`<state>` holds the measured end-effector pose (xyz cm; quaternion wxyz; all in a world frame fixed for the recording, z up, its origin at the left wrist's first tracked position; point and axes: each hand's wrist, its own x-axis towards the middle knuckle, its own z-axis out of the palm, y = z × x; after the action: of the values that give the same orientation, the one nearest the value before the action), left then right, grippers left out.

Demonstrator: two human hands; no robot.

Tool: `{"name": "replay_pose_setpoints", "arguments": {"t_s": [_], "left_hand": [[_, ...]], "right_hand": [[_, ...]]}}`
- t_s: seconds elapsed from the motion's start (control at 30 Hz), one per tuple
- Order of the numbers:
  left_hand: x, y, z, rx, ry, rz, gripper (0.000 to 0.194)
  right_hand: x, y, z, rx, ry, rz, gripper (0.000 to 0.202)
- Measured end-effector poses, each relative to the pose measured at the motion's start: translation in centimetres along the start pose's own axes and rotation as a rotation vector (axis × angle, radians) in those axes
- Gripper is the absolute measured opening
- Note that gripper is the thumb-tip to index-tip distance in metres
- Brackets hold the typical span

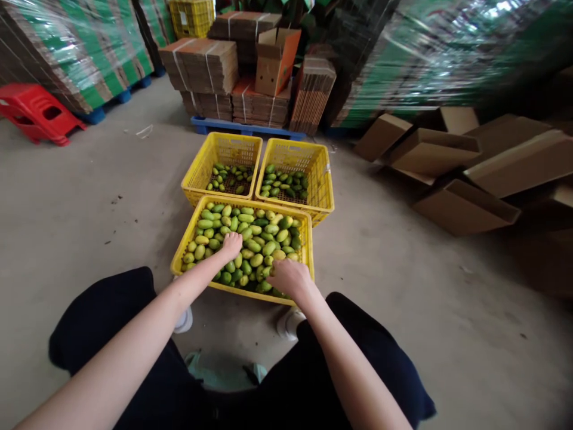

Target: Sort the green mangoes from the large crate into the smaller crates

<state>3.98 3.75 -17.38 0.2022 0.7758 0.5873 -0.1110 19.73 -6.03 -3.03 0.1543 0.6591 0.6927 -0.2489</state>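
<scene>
A yellow plastic crate (178, 254) stands on the floor between my legs, filled with oval green and yellow-green fruits (246, 218) that look like small mangoes. Over the middle of the pile is my left hand (232, 243), its fingers curled down among the fruits. My right hand (290, 276) is at the crate's right side, fingers bent inward and touching the pile; a yellowish fruit (278, 255) lies right at them. Whatever either hand grips is hidden beneath the fingers. Behind are a left rear crate (192, 173) and a right rear crate (324, 179), each with fewer fruits on its bottom.
Flattened cartons (201, 63) are stacked on a blue pallet (250, 128) at the back, with an open carton (277, 63) on top. Several cardboard boxes (434, 149) lie at right. A red stool (38, 113) is at left. Wrapped green stacks (89, 48) stand behind.
</scene>
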Motion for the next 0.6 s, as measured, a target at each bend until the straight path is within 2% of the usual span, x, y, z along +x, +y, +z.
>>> {"name": "replay_pose_setpoints", "arguments": {"t_s": [0.07,0.2,0.33,0.4,0.43,0.5,0.6], "left_hand": [[0.1,0.0,0.0,0.036,0.009,0.014,0.033],[-0.6,-0.7,-0.9,0.023,0.015,0.064,0.028],[-1.8,-1.7,-3.0,-0.098,0.081,0.094,0.045],[-2.4,-2.3,-4.6,-0.177,0.128,0.102,0.051],[-2.7,-2.5,-5.5,-0.239,0.143,0.114,0.053],[-3.5,-2.8,-7.6,-0.506,0.155,0.170,0.056],[-5.7,-2.5,-11.1,-1.119,0.179,0.292,0.062]], "right_hand": [[0.1,-0.6,0.4,0.003,-0.097,-0.028,0.016],[0.1,-1.8,0.9,0.022,-0.132,-0.063,0.015],[0.1,-1.5,0.3,0.015,-0.152,-0.068,0.016],[0.4,-1.0,-0.5,0.092,-0.099,-0.069,0.022],[0.5,-0.7,-1.0,0.204,-0.058,-0.076,0.027],[0.9,-0.4,-2.0,0.578,0.004,-0.129,0.037],[1.3,-0.4,-3.0,1.196,0.008,-0.272,0.046]]}}
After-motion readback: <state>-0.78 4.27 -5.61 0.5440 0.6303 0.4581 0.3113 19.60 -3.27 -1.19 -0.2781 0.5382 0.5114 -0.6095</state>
